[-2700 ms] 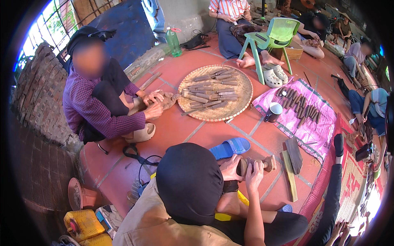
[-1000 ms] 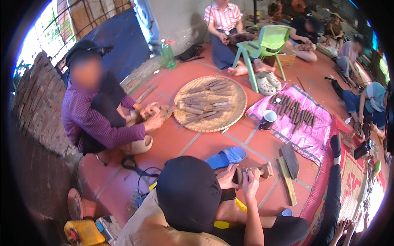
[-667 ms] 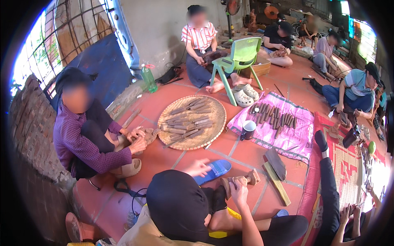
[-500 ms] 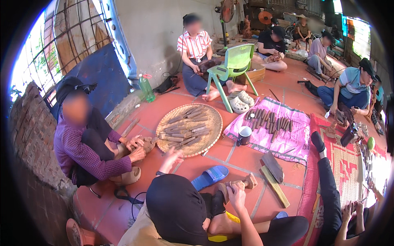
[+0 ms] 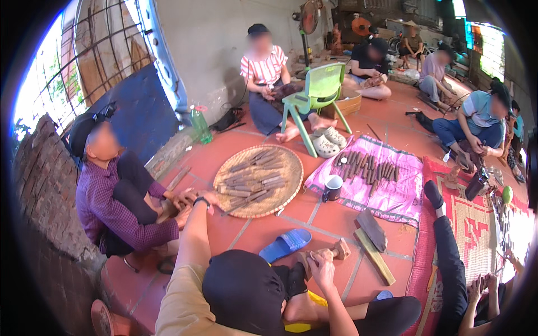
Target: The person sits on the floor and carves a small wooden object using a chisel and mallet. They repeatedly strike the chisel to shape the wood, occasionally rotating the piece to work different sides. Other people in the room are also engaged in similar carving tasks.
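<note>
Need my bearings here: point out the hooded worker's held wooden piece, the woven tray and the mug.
Held wooden piece (image 5: 341,249), head view: flared free end.
Woven tray (image 5: 293,172), head view: bare weave, right side.
Mug (image 5: 332,194), head view: dark outer wall.

Black-capped person (image 5: 242,292) holding carved wood (image 5: 339,250), 1 blue sandal (image 5: 287,244), round woven tray (image 5: 293,178)

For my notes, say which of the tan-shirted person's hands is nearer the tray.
Left: that person's left hand is beside the woven tray; their right hand is farther, past the blue slipper.
</note>
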`<state>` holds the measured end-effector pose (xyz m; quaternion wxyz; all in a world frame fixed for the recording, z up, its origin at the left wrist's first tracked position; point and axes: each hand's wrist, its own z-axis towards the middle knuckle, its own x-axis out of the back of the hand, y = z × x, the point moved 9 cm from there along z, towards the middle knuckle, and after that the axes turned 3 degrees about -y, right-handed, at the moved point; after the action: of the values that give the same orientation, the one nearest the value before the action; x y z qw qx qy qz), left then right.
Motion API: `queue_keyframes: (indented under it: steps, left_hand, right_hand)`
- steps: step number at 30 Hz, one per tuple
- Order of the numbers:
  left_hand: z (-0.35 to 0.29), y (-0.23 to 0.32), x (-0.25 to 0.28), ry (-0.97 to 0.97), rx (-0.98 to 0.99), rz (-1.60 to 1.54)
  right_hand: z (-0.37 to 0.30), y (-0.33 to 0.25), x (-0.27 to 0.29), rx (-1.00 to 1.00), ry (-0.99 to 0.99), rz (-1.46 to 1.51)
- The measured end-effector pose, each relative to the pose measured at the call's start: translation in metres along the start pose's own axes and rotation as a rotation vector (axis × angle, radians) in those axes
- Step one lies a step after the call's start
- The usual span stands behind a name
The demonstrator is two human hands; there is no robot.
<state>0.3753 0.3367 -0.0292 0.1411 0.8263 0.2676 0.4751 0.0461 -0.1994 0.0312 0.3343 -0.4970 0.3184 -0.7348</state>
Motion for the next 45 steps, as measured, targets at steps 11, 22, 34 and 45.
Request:
queue_keyframes:
  steps: [11,22,34,45]
  left_hand:
    - [-0.055,0.021,-0.084,0.269,0.205,-0.476]
    - [-0.072,-0.012,-0.065,0.345,0.302,-0.461]
    - [-0.086,-0.04,-0.079,0.368,0.278,-0.309]
    - [-0.085,0.041,-0.065,0.653,0.014,0.379]
  right_hand:
    - [-0.003,0.009,-0.023,-0.026,-0.047,-0.012]
    - [0.002,-0.001,-0.015,0.011,0.009,0.012]
    - [0.003,-0.001,-0.02,0.007,0.01,0.034]
    - [0.005,0.008,-0.016,-0.004,0.027,0.01]
